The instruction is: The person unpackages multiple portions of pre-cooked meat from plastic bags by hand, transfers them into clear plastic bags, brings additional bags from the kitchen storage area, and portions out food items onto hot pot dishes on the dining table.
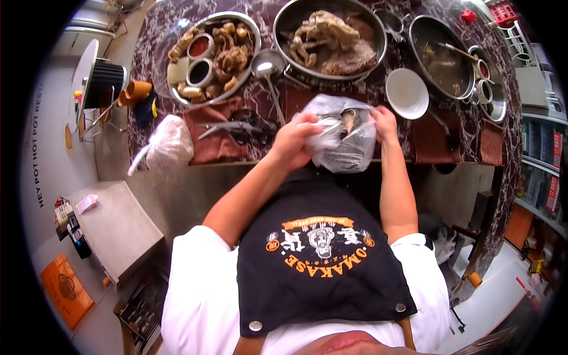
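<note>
A clear plastic bag (348,155) is stretched between my two hands at the table's front edge. My left hand (296,140) grips bunched plastic on its left side; motion blurs this part. On the right, my right hand (385,122) pinches the bag's rim. Through a gap in the plastic, a pale brown piece of food (349,120) shows, though its kind is unclear. A knotted bag (168,144) of pale contents lies at the left. Between the bags, kitchen scissors (230,126) with dark handles rest on a brown cloth (213,151).
Beyond my hands stand a steel tray (254,33) of cooked meat with sauce cups, a pot (382,49) with large meat pieces and another pan (412,26). A ladle (268,65) and a white bowl (407,94) lie nearer. All are on a marbled table (266,8).
</note>
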### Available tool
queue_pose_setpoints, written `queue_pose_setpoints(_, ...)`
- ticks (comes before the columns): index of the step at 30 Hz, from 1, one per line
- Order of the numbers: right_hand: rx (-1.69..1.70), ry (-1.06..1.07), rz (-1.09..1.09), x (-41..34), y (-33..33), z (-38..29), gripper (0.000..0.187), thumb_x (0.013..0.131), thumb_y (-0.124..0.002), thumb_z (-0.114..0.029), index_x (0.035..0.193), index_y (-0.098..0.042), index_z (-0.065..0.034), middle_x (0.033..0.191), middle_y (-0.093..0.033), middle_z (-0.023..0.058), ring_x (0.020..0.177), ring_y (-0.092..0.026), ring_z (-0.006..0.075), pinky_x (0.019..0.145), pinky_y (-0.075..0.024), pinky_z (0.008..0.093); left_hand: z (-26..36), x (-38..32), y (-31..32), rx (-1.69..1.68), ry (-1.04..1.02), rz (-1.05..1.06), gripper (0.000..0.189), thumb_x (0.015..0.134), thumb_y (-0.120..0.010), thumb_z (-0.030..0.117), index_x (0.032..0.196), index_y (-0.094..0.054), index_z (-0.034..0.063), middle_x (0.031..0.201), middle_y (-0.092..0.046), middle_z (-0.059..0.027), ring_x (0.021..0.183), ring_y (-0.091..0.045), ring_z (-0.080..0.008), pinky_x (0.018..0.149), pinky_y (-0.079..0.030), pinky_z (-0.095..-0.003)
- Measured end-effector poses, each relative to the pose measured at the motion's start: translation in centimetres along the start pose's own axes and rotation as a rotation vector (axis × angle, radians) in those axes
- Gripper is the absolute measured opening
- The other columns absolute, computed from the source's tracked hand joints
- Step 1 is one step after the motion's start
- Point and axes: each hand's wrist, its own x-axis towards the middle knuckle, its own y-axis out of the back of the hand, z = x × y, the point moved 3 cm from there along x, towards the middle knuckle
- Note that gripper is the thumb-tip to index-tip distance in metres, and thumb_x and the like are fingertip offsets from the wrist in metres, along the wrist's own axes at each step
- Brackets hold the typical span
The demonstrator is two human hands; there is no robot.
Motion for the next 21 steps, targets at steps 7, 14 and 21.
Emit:
queue_pose_setpoints(7, 0.646, -0.031, -0.191, -3.6, -2.6, -5.9, 0.031, 0.096, -0.039, -0.021, 0.126, -0.043, -0.0121, 0.117, -0.055, 0.0091, 0.101, -0.057, 0.0248, 0.087, -0.0455, 0.0543, 10.2, -2.2, -5.4, -0.274, -0.299, -0.215, 0.021, 0.078, -0.05, 0.002, 0.098, -0.049, 0.0052, 0.092, -0.056, -0.0131, 0.087, -0.058, -0.0286, 0.086, -0.047, -0.0478)
queue_pose_setpoints(14, 0.742, 0.163, -0.268, -2.2, -5.9, -11.0, 0.012, 0.097, -0.041, -0.019, 0.094, -0.052, -0.0142, 0.085, -0.058, 0.0019, 0.08, -0.058, 0.0168, 0.078, -0.0492, 0.0495, 18.5, 3.6, -8.2, -0.26, -0.596, -0.25, 0.027, 0.082, -0.047, 0.009, 0.107, -0.051, 0.0001, 0.099, -0.058, -0.012, 0.099, -0.056, -0.0256, 0.096, -0.041, -0.0463)
queue_pose_setpoints(21, 0.7, 0.212, -0.24, 2.2, -7.5, -14.6, 0.013, 0.096, -0.041, -0.015, 0.092, -0.051, -0.0071, 0.081, -0.056, 0.0064, 0.073, -0.057, 0.0184, 0.076, -0.0528, 0.0458, 11.3, 5.0, -1.8, 0.27, -0.61, 0.585, 0.039, 0.09, -0.054, 0.013, 0.12, -0.034, -0.0005, 0.096, -0.049, -0.0117, 0.075, -0.052, -0.0141, 0.065, -0.049, -0.0267)
